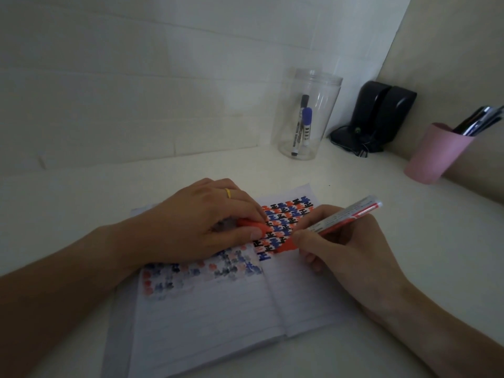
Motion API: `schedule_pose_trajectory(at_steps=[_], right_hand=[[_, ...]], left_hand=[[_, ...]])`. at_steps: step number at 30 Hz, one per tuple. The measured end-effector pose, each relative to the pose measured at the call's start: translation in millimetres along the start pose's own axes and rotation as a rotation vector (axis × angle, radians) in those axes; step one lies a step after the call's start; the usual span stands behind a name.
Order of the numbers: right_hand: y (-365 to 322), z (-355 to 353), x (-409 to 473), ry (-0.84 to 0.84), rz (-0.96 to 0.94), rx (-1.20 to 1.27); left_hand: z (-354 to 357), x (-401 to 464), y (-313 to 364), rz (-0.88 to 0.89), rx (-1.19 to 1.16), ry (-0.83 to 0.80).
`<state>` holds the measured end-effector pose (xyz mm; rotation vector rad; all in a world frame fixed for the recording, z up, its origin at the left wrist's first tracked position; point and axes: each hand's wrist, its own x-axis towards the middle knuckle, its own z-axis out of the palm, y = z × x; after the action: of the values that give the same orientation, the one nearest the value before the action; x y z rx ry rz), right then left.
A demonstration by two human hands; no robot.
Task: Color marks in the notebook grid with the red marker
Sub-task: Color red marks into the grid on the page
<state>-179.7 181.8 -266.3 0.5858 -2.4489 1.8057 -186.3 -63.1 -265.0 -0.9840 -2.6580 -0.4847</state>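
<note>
An open lined notebook (218, 309) lies on the white desk, its upper part filled with a grid of red, blue and black marks (283, 219). My right hand (346, 249) grips the red marker (341, 222), tip down on the right page at the lower edge of the marks. My left hand (201, 225) rests on the left page and pinches the marker's red cap (253, 225) between thumb and fingers. A yellow ring sits on one left finger. Fainter marks show on the left page below that hand.
A clear plastic jar (308, 115) holding a black marker and a blue marker stands at the back. To its right sits a black device (381, 115) in the corner. A pink cup (436, 154) with pens stands at the right, by the wall.
</note>
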Motion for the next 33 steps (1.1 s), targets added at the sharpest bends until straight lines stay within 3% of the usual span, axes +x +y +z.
schedule_pose_trajectory(at_steps=[13,29,33], right_hand=[[-2.0,-1.7,-1.8,-0.061,-0.032,0.027],[-3.1,2.1,0.0,-0.018,-0.009,-0.119],[-5.0,-4.1,7.1,0.056,0.113,0.19]], left_hand=[[-0.3,0.3,0.1,0.006,0.003,0.004],[-0.2,-0.6,-0.2,0.016,0.014,-0.002],[-0.5,-0.3,0.6,0.004,0.007,0.004]])
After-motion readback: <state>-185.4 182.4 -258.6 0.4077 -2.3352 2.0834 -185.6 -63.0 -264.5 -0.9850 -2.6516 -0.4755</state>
